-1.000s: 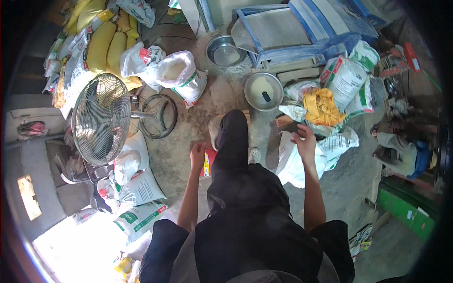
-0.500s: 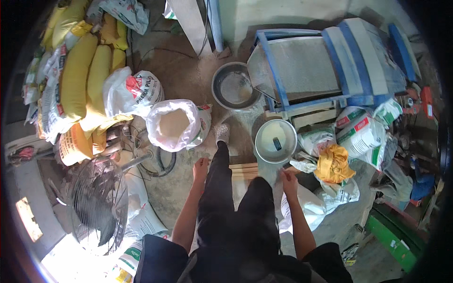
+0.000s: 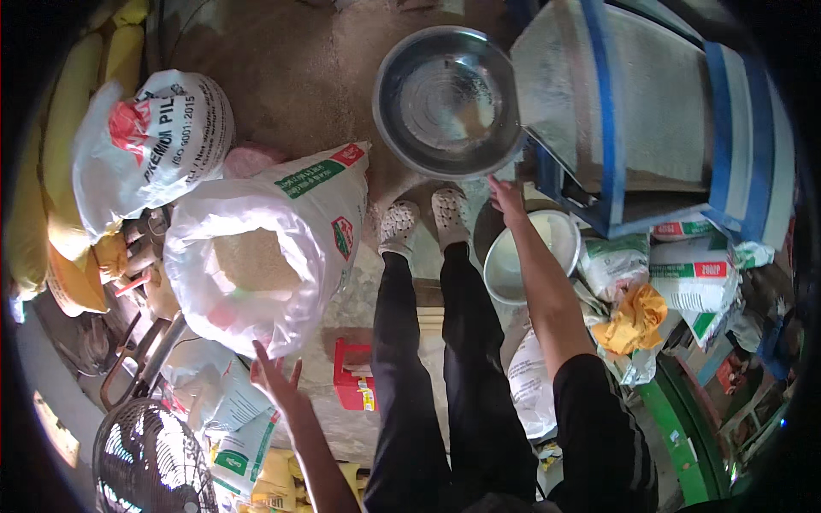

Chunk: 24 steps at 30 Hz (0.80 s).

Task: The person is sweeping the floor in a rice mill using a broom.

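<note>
My left hand [image 3: 275, 380] has its fingers spread just below the rim of an open white sack [image 3: 329, 248]. Whether a fingertip touches the plastic I cannot tell. Pale grain [image 3: 256, 261] shows inside the sack's mouth. My right hand [image 3: 507, 202] reaches forward, fingers outstretched and holding nothing, close to the near rim of a wide dark metal basin [image 3: 393, 128]. That basin has a little pale material on its bottom. Partly behind my right forearm stands a smaller metal basin [image 3: 505, 274] with whitish contents.
A blue-framed machine [image 3: 616, 171] with a sloping panel meets the large basin's right side. Left are a tied white sack [image 3: 192, 137], yellow sacks [image 3: 73, 171] and a fan [image 3: 154, 462]. A red container [image 3: 352, 380] sits beside my leg. More bags [image 3: 693, 282] lie right.
I have stepped forward and lowered myself, so the open sack and large basin appear nearer. My left hand has moved to the sack, my right hand toward the large basin.
</note>
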Motion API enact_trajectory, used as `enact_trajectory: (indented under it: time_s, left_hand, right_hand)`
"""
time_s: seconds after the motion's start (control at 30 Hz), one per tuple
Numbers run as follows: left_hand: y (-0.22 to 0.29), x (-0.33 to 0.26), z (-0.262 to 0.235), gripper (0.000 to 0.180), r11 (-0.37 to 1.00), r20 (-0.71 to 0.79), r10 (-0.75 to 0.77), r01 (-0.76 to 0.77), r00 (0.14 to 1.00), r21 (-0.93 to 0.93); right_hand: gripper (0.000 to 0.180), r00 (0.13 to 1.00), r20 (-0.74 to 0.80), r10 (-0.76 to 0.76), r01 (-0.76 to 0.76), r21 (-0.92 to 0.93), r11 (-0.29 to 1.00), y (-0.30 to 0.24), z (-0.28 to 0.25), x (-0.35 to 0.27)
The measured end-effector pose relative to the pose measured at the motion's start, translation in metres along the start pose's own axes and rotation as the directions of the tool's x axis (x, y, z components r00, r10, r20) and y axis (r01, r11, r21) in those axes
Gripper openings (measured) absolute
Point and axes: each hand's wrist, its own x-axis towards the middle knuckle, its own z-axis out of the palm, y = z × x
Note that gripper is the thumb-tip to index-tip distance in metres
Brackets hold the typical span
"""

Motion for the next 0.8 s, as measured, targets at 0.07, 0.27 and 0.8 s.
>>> enact_trajectory:
  time_s: [0.07,0.27,0.8]
  left_hand:
    - [-0.001,0.008,0.004,0.062,1.000,0.073,-0.003,0.002,0.997,0.016]
    - [-0.036,0.020,-0.014,0.060,0.988,0.310,-0.093,0.126,0.946,-0.086]
    - [-0.036,0.008,-0.004,0.041,0.991,0.224,-0.006,0.035,0.975,-0.127]
  right_hand:
    - [0.030,0.997,-0.061,-0.046,0.060,0.254,0.965,-0.019,0.031,0.018]
    - [0.024,0.973,0.199,-0.116,-0.015,0.556,0.831,-0.020,0.033,0.057]
    - [0.007,0.865,0.495,-0.086,-0.297,0.642,0.707,-0.062,0.029,-0.080]
